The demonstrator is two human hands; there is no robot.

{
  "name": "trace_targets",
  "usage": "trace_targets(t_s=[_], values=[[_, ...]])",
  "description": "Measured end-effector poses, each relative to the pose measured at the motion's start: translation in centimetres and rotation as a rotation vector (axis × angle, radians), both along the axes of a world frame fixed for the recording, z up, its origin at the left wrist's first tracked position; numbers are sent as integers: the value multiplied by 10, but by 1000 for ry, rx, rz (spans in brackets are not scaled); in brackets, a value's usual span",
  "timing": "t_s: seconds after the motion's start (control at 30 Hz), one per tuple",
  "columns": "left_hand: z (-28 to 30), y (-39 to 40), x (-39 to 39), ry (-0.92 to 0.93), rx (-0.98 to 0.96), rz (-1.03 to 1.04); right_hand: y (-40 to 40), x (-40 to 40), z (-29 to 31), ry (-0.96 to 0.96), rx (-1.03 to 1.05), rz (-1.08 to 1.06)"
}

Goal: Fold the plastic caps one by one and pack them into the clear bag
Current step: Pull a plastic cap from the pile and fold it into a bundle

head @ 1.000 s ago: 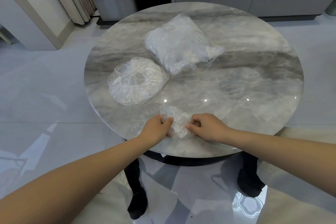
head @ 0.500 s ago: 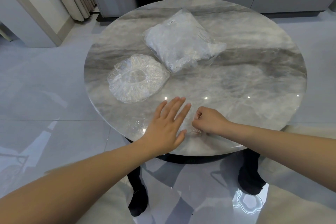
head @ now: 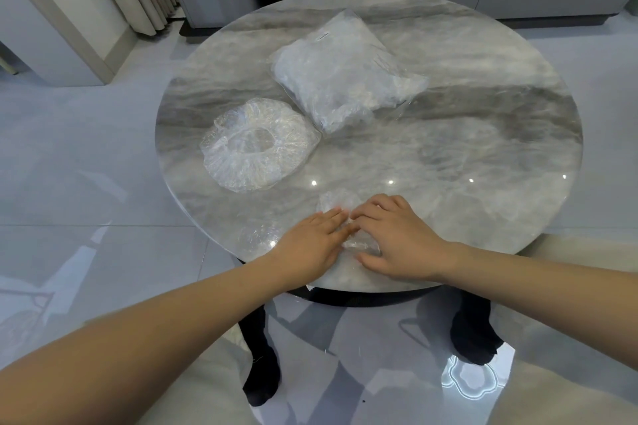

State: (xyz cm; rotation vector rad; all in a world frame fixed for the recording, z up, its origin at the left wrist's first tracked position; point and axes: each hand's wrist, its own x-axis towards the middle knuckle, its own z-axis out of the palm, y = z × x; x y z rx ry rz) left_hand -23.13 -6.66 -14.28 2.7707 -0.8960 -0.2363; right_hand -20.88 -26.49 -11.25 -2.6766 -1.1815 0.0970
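Left hand (head: 312,238): flat, fingers straight, pressing folded cap (head: 336,205).
Right hand (head: 397,238): spread flat on same cap (table's (head: 483,148) 6 o'clock edge).
Clear bag (head: 341,72): 12 o'clock.

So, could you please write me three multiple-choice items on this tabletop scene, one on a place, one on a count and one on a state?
1. Where does the clear bag lie relative to the unfolded cap?
A. farther from the person and to its right
B. nearer the person
C. under it

2. How many caps lie spread open, untouched, on the table?
A. three
B. one
C. none

3. What are the hands doing to the folded cap?
A. lifting it off the table
B. pushing it into the bag
C. pressing it flat

Answers: 1 A, the bag sits beyond the cap, rightward. 2 B, only one round cap lies open. 3 C, left hand and right hand lie on it with straight fingers.
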Motion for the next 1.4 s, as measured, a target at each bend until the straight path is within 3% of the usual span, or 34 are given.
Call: trace_targets(t_s=[0.13, 0.27, 0.47, 0.63, 0.8, 0.9, 0.97, 1.03, 1.13, 1.2, 1.4], values=[[2, 0, 1, 30, -84, 46, -2, 5, -3, 17, -70, -4], [13, -4, -3, 9, -308, 205, -1, 8, 2, 21, -54, -59], [18, -12, -1, 209, -552, 624, 8, 15, 0, 412, 204, -396], [21, -15, 8, 215, -545, 718, 14, 24, -1, 550, 216, -551], [18, -6, 9, 89, -340, 589, 21, 32, 3, 577, 146, -604], [19, -4, 9, -182, -207, 353, 23, 33, 3, 602, 151, -610], [15, -3, 9, -256, -58, 156, 21, 33, 3, 592, 137, -613], [12, -4, 4, -213, 84, 63, 19, 29, 2, 476, 105, -565], [2, -4, -5, -126, 199, 22, 14, 19, -6, -47, 73, -272], [-2, -3, -10, -92, 232, 21, 13, 9, -13, -198, 39, -157], [-2, -8, -14, -2, 250, 49, 11, -6, -22, 49, -227, -149]])
